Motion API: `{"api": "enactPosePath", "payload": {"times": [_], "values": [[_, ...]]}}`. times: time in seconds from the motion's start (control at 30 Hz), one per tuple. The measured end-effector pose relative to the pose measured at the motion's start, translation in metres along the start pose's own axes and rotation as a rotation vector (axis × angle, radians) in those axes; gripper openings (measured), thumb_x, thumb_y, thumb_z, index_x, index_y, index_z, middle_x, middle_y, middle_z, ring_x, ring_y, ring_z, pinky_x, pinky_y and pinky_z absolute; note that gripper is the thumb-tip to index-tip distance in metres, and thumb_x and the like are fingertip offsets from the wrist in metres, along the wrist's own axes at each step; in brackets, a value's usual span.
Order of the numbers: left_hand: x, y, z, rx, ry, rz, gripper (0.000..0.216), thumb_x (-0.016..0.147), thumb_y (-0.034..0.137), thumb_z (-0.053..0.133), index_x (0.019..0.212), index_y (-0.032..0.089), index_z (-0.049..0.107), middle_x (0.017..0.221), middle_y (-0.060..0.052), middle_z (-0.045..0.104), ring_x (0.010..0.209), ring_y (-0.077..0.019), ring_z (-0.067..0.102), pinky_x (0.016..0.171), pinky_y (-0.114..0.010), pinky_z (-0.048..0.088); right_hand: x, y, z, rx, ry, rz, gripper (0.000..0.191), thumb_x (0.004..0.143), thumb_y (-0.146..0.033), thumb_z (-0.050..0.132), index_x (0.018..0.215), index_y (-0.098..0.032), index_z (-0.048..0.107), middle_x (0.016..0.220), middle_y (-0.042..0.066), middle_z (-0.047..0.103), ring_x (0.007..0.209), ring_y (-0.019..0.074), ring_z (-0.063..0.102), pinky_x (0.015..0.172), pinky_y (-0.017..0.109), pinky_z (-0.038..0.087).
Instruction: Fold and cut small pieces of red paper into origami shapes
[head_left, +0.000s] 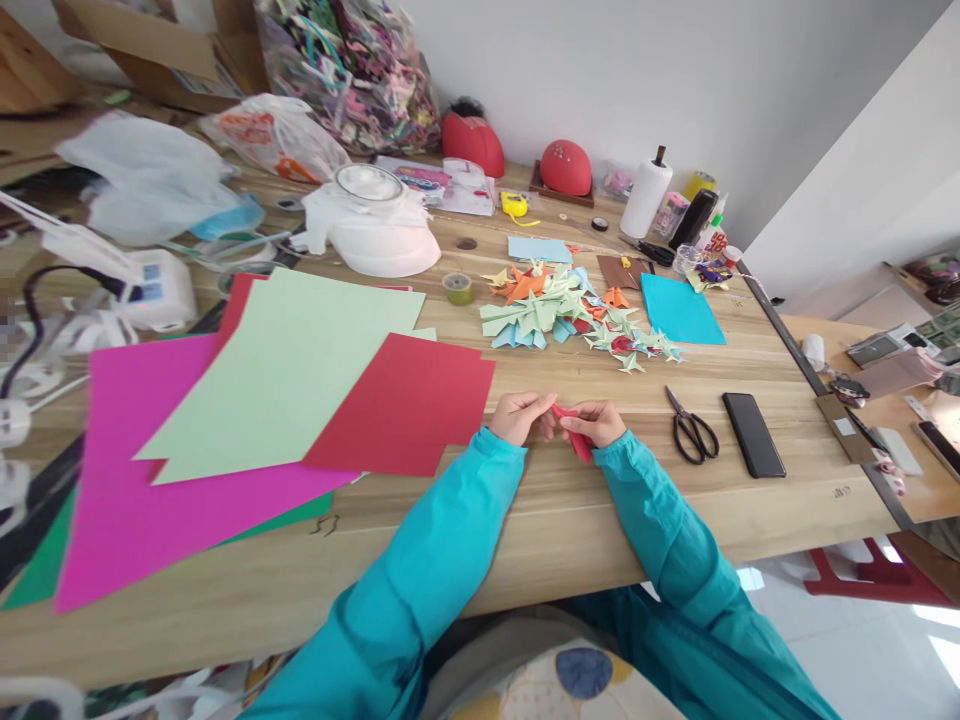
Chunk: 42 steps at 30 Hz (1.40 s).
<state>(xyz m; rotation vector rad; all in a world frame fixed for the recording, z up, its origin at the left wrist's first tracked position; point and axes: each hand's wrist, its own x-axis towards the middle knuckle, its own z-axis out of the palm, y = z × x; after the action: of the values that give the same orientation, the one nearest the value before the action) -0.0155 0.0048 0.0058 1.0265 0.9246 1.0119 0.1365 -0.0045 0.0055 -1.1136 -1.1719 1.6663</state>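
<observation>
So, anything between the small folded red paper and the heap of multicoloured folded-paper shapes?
Nothing visible: wooden tabletop lies between the red paper, held by left hand and right hand, and the heap.

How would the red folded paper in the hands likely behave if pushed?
The red folded paper is probably light, being small beside the left hand and right hand. Its narrow, bent form suggests creases that may hold, yet it could crumple easily.

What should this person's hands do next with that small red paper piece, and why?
Perhaps press a crease along the red paper piece: the left hand and right hand both pinch it, it looks partly folded, and folded paper shapes lie beyond.
</observation>
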Motion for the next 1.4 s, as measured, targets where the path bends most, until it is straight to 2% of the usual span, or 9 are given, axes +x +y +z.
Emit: {"api": "enactPosePath", "payload": {"times": [0.33,0.5,0.67,1.0,1.17,1.4], "values": [[0.0009,-0.0020,0.0022,0.016,0.073,0.028,0.044,0.071,0.050,0.054,0.047,0.013,0.054,0.038,-0.002,0.052,0.032,-0.0117,0.049,0.033,-0.023,0.040,0.0006,0.0040,0.0006,-0.028,-0.015,-0.020,0.032,0.051,-0.041,0.075,0.063,-0.013,0.066,0.049,0.000,0.062,0.043,0.0092,0.054,0.046,0.021,0.043],[0.0002,-0.0009,0.0024,0.057,0.044,0.040,0.048,0.069,0.057,0.054,0.050,0.013,0.056,0.041,-0.002,0.054,0.035,-0.0116,0.051,0.035,-0.023,0.042,0.0027,0.0063,-0.0004,-0.004,0.037,0.004,0.032,0.047,-0.039,0.077,0.062,-0.013,0.066,0.048,0.000,0.062,0.042,0.0093,0.054,0.044,0.020,0.043],[-0.0005,-0.0023,0.0024,0.189,0.022,0.094,0.036,0.061,0.046,0.067,0.049,0.015,0.055,0.040,0.001,0.055,0.034,-0.0103,0.049,0.035,-0.022,0.040,0.0037,0.0048,0.0008,0.018,0.048,0.016,0.032,0.040,-0.033,0.080,0.059,-0.013,0.064,0.048,0.000,0.062,0.041,0.0091,0.054,0.043,0.020,0.042],[-0.0009,-0.0060,0.0040,0.241,0.041,0.128,0.034,0.065,0.044,0.063,0.050,0.015,0.053,0.040,0.000,0.056,0.034,-0.0109,0.051,0.035,-0.022,0.042,0.0047,0.0061,0.0016,-0.019,0.065,-0.005,0.029,0.042,-0.028,0.080,0.054,-0.013,0.058,0.046,-0.002,0.060,0.040,0.0078,0.051,0.040,0.018,0.039],[-0.0012,-0.0075,0.0042,0.244,0.040,0.112,0.033,0.064,0.042,0.065,0.050,0.015,0.052,0.039,0.001,0.056,0.034,-0.0101,0.050,0.035,-0.020,0.042,0.0057,0.0077,0.0015,-0.002,0.089,-0.011,0.033,0.037,-0.025,0.082,0.049,-0.013,0.053,0.043,-0.003,0.059,0.040,0.0078,0.053,0.040,0.017,0.038],[-0.0005,-0.0046,0.0029,0.231,0.022,0.138,0.035,0.066,0.044,0.062,0.050,0.015,0.053,0.039,0.001,0.056,0.034,-0.0099,0.050,0.035,-0.020,0.041,0.0038,0.0051,0.0000,0.009,-0.023,-0.011,0.030,0.052,-0.038,0.075,0.063,-0.013,0.063,0.050,0.000,0.063,0.042,0.0086,0.055,0.044,0.019,0.044]]}}
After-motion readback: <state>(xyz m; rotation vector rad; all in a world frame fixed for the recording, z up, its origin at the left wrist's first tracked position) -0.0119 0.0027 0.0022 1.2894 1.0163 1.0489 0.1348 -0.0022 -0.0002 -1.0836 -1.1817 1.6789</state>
